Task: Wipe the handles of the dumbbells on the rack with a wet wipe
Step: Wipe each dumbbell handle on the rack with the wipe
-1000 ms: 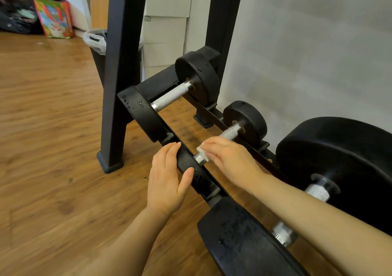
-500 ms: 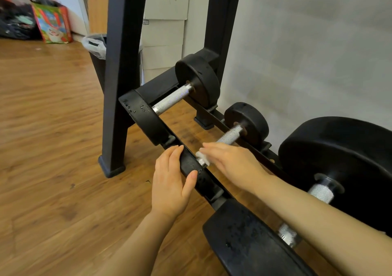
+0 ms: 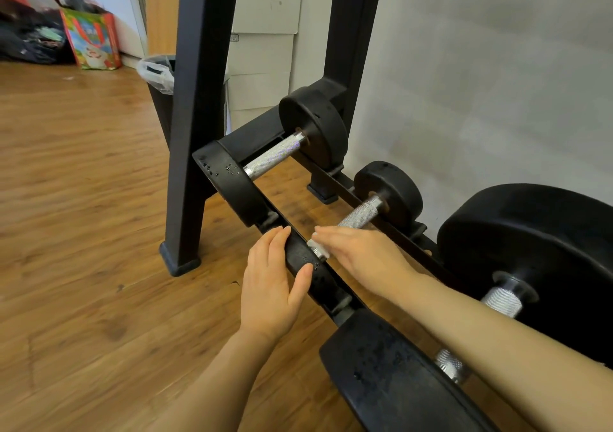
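Note:
Three black dumbbells with knurled steel handles lie across a low black rack (image 3: 335, 182). My left hand (image 3: 272, 285) grips the front plate (image 3: 298, 255) of the middle dumbbell, fingers over its rim and thumb on the near face. My right hand (image 3: 361, 252) lies over the near end of that dumbbell's handle (image 3: 360, 214) and holds a white wet wipe (image 3: 319, 249) against it; the thumb is hidden. The far dumbbell's handle (image 3: 273, 158) is bare. My right forearm crosses the large near dumbbell's handle (image 3: 501, 300).
The rack's black upright post (image 3: 199, 100) stands on the wooden floor (image 3: 83, 232) just left of my hands. Behind it are a lined waste bin (image 3: 159, 76), white boxes (image 3: 265, 33) and a colourful bag (image 3: 91, 41). A grey wall (image 3: 481, 83) runs behind the rack.
My right hand has slid with the wipe toward the handle's near end, baring more of the knurled steel. Its fingers look straighter. My left hand stays on the front plate.

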